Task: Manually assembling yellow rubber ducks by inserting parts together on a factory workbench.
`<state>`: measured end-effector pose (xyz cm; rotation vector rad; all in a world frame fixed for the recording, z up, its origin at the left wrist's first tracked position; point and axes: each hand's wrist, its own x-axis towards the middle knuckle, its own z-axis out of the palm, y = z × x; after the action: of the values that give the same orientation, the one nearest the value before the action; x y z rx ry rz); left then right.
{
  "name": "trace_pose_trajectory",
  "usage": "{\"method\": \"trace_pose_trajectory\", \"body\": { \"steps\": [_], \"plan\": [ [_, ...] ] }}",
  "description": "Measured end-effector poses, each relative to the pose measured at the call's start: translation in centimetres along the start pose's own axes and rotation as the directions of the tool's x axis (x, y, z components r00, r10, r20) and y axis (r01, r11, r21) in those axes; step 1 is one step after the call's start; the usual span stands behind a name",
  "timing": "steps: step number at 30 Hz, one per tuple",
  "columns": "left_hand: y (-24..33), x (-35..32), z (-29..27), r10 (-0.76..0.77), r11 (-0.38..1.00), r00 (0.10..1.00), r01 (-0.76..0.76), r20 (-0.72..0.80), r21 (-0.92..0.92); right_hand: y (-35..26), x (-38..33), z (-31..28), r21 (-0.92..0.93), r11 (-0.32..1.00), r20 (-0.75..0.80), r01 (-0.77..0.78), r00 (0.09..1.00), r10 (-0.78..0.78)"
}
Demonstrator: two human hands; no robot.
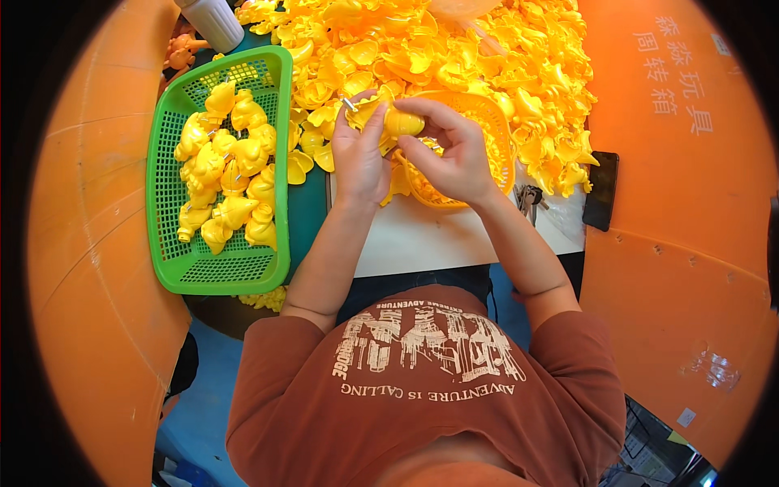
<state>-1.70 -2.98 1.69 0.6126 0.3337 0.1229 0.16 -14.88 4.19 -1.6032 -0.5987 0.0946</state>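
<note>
Table [442, 242]: white, right of basket [282, 162]
Yellow toy [403, 122]: basket's right too, between both hands, kinda sideways
Left hand [360, 162]: nearer basket, pinching pin [350, 104] side
Right hand [454, 158]: pinching round end

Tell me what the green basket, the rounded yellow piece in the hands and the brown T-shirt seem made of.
Green basket: likely moulded plastic, semi-glossy; regular perforations, smooth rim.
Rounded yellow piece: probably hard, glossy plastic; bright highlights.
Brown T-shirt: matte fabric, perhaps cotton; soft folds, no sheen.
</note>
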Motion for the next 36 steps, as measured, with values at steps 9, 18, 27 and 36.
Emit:
{"method": "trace_pose_trajectory", "body": {
  "steps": [9,18,27,36],
  "plan": [
    [-0.6,-0.3,0.5,0.003,1.000,0.989,-0.001,0.145,-0.017,-1.6,-1.0,-1.2,0.296,0.934,-0.156,-0.202,0.954,0.256],
    [-0.3,0.1,0.1,-0.095,0.993,0.984,0.105,0.154,-0.060,-1.3,-0.6,-0.7,0.147,0.962,-0.090,-0.230,0.965,0.244],
    [-0.5,0.3,-0.1,0.087,0.996,0.985,-0.088,0.150,0.000,-2.3,0.3,-0.8,-0.370,0.929,-0.056,0.000,0.998,-0.022],
    [-0.3,0.4,-0.5,-0.078,0.976,0.986,0.105,0.146,-0.188,0.4,0.1,1.0,0.064,0.998,-0.225,-0.020,0.974,0.034]
  ]
}}
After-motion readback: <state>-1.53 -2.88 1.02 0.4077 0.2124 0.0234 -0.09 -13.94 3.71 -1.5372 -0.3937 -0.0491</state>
